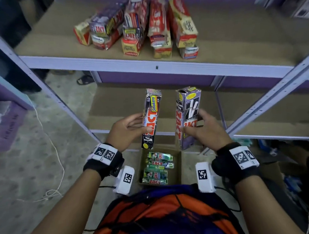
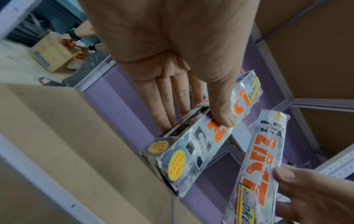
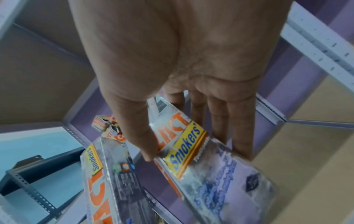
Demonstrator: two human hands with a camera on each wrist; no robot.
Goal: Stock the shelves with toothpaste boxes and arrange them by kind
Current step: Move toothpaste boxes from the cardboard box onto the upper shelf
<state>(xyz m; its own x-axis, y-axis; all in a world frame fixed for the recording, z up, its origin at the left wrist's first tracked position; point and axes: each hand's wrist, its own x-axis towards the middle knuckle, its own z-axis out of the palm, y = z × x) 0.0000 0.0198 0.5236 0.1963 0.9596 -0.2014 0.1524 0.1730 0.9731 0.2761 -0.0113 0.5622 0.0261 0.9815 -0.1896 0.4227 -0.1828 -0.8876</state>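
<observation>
My left hand (image 1: 129,131) grips a silver Zact Smokers toothpaste box (image 1: 151,118), thumb on its front and fingers behind; the same box (image 2: 203,136) shows in the left wrist view under my thumb. My right hand (image 1: 204,129) holds a second, wider Zact box (image 1: 187,117), seen up close as a silver box (image 3: 203,154) with a yellow Smokers label. Both boxes stand nearly upright, side by side, in front of the lower shelf (image 1: 113,108). The upper shelf (image 1: 53,36) carries several red and silver toothpaste boxes (image 1: 138,28) in leaning stacks.
A cardboard carton (image 1: 177,168) on the floor below my hands holds several green Zact boxes (image 1: 158,168). Metal shelf uprights (image 1: 270,105) run at both sides. A white cord (image 1: 51,142) lies on the floor at left. Another person's hand reaches into a carton (image 2: 49,56) far off.
</observation>
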